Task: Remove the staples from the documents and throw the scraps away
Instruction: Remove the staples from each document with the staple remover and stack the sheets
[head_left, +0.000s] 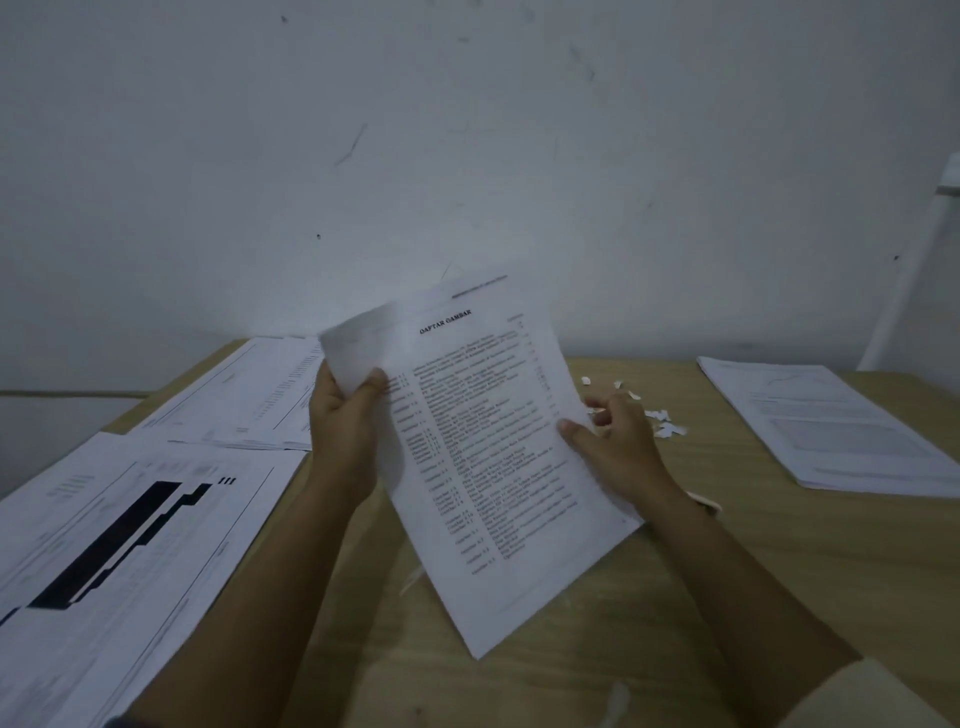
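I hold a printed document (483, 457), a list headed "DAFTAR GAMBAR", tilted up above the wooden table (753, 561). My left hand (345, 421) grips its upper left corner, where the top sheet curls back, with the thumb on the front. My right hand (618, 441) pinches the right edge, thumb on the page. A small heap of torn white paper scraps (657, 415) lies on the table just behind my right hand. No staple can be made out.
A large sheet with a black bar drawing (119, 551) covers the table's left front. More printed pages (249, 400) lie at the back left. A stack of documents (831, 431) sits at the right. A few stray scraps (415, 577) lie under the held page. A grey wall stands behind.
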